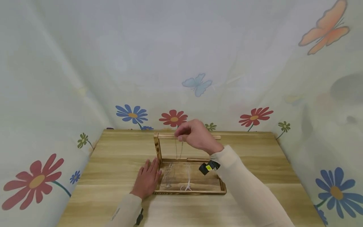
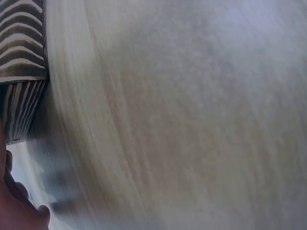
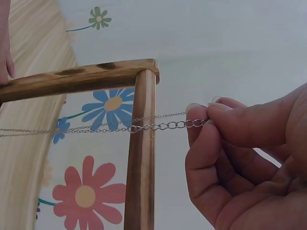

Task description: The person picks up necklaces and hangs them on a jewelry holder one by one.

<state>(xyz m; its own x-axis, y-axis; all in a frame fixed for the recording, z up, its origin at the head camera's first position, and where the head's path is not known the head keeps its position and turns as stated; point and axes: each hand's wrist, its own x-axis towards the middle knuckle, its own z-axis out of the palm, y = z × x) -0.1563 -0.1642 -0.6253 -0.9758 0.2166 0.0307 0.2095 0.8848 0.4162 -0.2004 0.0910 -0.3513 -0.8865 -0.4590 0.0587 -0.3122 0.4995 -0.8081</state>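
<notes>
My right hand (image 1: 198, 136) pinches a thin silver chain necklace (image 3: 168, 125) between thumb and fingertips, just above the top bar (image 1: 167, 136) of a wooden jewelry stand (image 1: 157, 148). In the head view the chain hangs in two strands below the fingers. My left hand (image 1: 146, 179) lies with fingers extended beside the stand's left edge, touching or very near it; the left wrist view shows only part of that hand. Inside the stand's tray (image 1: 195, 192) lie a tangled silver chain (image 1: 168, 176) and a white cord or chain (image 1: 187, 179) with a looped end.
The stand sits on a wood-grain table (image 1: 119, 151). Behind and beside the table hangs a pale curtain (image 1: 170, 47) printed with flowers and butterflies. One upright holds the top bar at the left; the bar's right end juts out past my right hand.
</notes>
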